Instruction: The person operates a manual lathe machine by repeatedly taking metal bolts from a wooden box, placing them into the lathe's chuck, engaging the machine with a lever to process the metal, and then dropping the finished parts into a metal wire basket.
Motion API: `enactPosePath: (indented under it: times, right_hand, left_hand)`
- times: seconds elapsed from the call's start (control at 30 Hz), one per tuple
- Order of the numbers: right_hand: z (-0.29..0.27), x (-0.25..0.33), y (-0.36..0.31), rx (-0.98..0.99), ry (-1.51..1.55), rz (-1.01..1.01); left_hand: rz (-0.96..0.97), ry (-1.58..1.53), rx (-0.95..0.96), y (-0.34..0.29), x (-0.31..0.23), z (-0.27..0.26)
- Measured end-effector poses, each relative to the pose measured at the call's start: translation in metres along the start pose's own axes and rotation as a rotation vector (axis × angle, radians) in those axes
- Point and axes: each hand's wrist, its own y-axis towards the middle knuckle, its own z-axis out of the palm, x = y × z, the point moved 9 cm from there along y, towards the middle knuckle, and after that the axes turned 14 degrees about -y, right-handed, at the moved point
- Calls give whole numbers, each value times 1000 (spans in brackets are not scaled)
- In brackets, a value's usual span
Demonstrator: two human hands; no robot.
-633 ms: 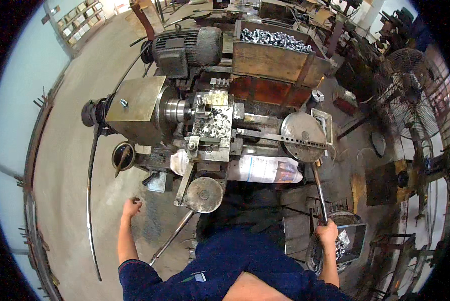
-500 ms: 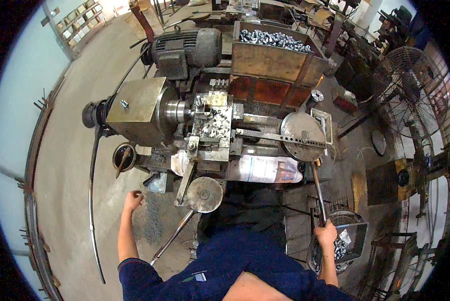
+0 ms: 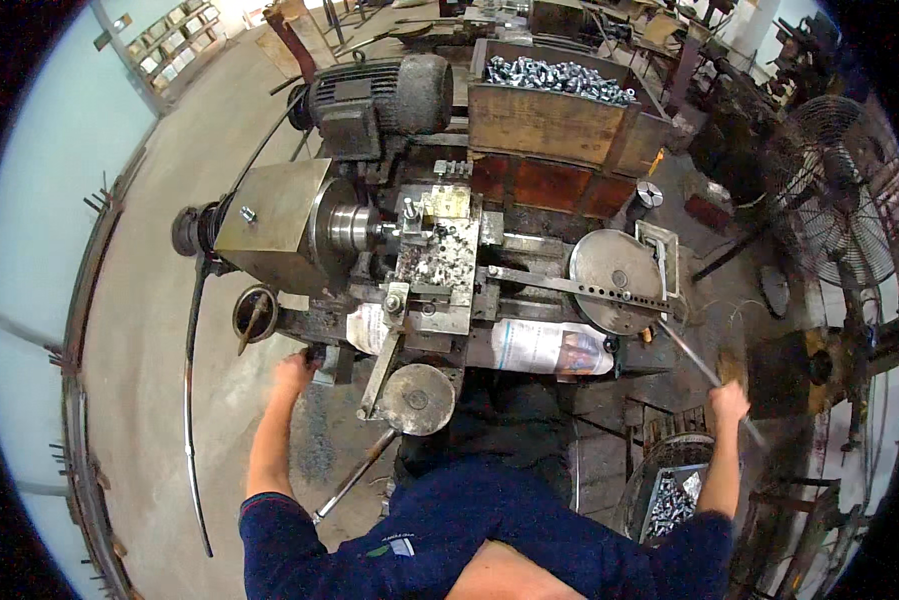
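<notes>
I stand at an old metal lathe (image 3: pixel 269 225) with a tool carriage (image 3: pixel 439 265) strewn with chips. My right hand (image 3: pixel 729 400) is closed around a long thin lever rod (image 3: pixel 684 350) that slants down from a round grey disc (image 3: pixel 614 280) on the machine's right. My left hand (image 3: pixel 291 372) is blurred and reaches the machine's front edge, touching a small dark handle (image 3: pixel 321 356); its grip is unclear. A round handwheel (image 3: pixel 417 398) sits between my arms, just in front of my blue-sleeved body.
A wooden crate (image 3: pixel 539 125) heaped with shiny metal parts stands behind the lathe, beside an electric motor (image 3: pixel 379 95). A bin of small metal pieces (image 3: pixel 669 500) sits by my right elbow. A pedestal fan (image 3: pixel 839 200) stands at right. Bent rods lie on the concrete floor (image 3: pixel 139 330).
My right hand has swung the lever rod up and to the right. My left hand has moved up from the floor side to the small handle on the machine's front.
</notes>
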Motion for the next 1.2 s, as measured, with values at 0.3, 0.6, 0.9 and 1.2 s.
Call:
enactPosePath:
  times: [0.3,0.6,0.9,1.2]
  right_hand:
    - [-47,37,80,-184,-74,122]
    - [-82,94,-56,-426,345,-86]
    - [-316,243,-152,-386,908,-980]
    - [-415,495,-350,-821,123,-1531]
  left_hand:
    - [-49,-32,-101,27,89,82]
    - [-118,-211,-22,8,102,75]
    - [-20,-659,12,-16,58,-99]
    - [-166,-201,-651,-118,173,-259]
